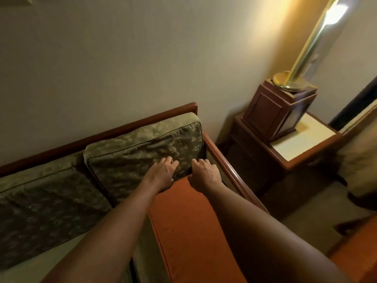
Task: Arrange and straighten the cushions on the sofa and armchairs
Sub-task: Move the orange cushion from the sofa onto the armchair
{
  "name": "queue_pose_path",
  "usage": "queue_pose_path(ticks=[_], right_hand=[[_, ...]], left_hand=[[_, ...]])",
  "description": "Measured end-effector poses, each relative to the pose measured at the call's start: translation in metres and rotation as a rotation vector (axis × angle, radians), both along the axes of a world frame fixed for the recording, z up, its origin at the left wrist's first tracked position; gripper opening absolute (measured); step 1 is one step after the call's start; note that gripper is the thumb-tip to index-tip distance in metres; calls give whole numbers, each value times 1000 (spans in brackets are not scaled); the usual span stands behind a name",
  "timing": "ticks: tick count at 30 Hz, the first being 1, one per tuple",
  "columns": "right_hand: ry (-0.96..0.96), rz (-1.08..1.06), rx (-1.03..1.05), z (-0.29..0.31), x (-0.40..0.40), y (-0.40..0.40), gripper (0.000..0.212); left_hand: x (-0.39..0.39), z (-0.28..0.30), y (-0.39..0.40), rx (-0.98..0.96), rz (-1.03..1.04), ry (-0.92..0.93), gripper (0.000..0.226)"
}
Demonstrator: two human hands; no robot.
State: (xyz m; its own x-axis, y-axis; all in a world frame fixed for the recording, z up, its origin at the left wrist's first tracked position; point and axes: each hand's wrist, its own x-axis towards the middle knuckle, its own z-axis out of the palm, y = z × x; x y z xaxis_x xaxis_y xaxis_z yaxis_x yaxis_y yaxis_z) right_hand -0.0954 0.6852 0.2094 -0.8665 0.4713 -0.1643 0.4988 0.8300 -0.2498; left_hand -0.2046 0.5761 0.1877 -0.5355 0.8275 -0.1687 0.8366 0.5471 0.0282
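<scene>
Where the sofa (pixel 222 158) meets its right-hand wooden arm, both hands rest on the far end of an orange cushion (pixel 189 225) that lies lengthwise on the seat. The left hand (pixel 163 172) lies flat, fingers spread, against the lower edge of the green patterned back cushion (pixel 142 152) — it grasps nothing. The right hand (pixel 205 173) curls over the orange cushion's top corner; whether it grips the fabric cannot be told. A second green back cushion (pixel 40 197) leans at the sofa's left — beside the first.
</scene>
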Motion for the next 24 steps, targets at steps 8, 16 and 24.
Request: queue_pose_path(ticks=[8, 16, 24], right_hand=[[-113, -140, -142, -41, 104, -45, 38], [-285, -357, -261, -119, 158, -112, 49], [-346, -441, -298, -249, 110, -198, 28]], left_hand=[[66, -28, -25, -102, -142, -14, 51], [93, -96, -80, -291, -345, -94, 43], [65, -236, -108, -456, -521, -134, 38]])
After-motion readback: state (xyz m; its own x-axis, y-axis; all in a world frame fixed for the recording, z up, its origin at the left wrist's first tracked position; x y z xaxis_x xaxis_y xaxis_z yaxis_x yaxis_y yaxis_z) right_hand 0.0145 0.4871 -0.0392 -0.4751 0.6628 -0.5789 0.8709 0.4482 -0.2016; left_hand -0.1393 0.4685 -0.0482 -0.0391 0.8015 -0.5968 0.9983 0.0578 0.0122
